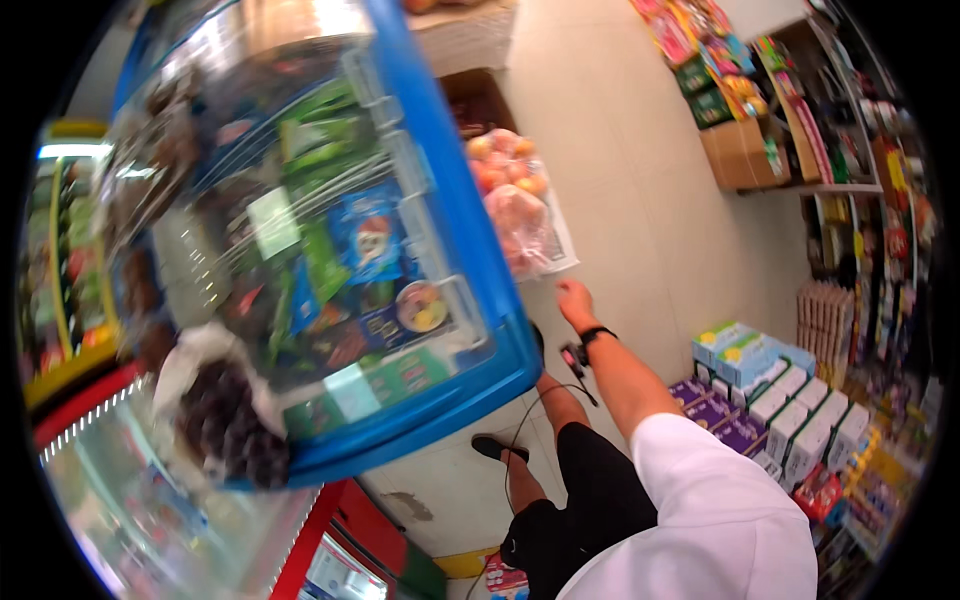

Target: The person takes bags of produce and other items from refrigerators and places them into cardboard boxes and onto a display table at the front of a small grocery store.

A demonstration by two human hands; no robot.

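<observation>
Landmark: blue-framed freezer chest [455,170], clear top, packets inside.

My right hand [575,305] hangs over the floor, just off the freezer's near right corner. Fingers seem gathered in, but at this angle I can't tell whether they are closed or part open. Nothing shows in the grasp. Black band [597,333] on the wrist. My left hand is out of view, so I can't tell its state.

Nearest thing to the hand: bagged fruit [520,230], off the freezer's right edge, beside loose orange-red fruit [505,165] on a pale sheet [562,250]. A gap shows between hand and bag.

Progress, my judgement: no handling visibly done. The bag lies out of my grasp, and contact with it is not made. What remains I can't gauge from this.

Hard to make out: much of the freezer's contents, blurred under glare and its lid. The dark fruit in a pale wrap [235,420], at the freezer's near left corner, is smeared too. One of my feet is partly hidden by the freezer's corner. Carton stacks [740,415], well right of the freezer, run toward the dim rim; shelf goods [890,230] farther right are too small to identify.
</observation>
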